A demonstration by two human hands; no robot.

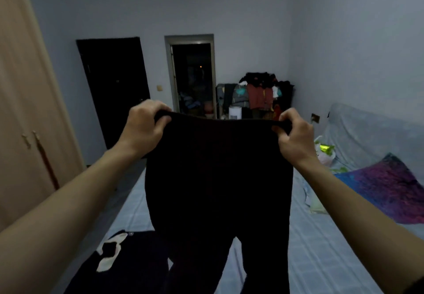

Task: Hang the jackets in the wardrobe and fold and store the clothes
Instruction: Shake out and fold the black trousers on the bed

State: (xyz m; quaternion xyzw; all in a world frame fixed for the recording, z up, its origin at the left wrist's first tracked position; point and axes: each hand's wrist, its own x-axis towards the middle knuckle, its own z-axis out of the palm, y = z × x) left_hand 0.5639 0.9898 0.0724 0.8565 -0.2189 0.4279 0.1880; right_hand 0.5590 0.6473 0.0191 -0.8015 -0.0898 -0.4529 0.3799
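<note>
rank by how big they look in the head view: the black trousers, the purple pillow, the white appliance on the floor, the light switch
1. black trousers, though held nearest the camera
2. purple pillow
3. white appliance, far off
4. light switch, far off

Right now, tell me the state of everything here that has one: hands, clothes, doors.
Left hand: gripping the waistband.
Right hand: gripping the waistband.
Black trousers: held up by the waistband, spread, legs hanging over the bed.
Dark garment: lying unfolded on the bed.
Wardrobe doors: closed.
Black door: closed.
Clothes pile: heaped, unfolded.
</note>
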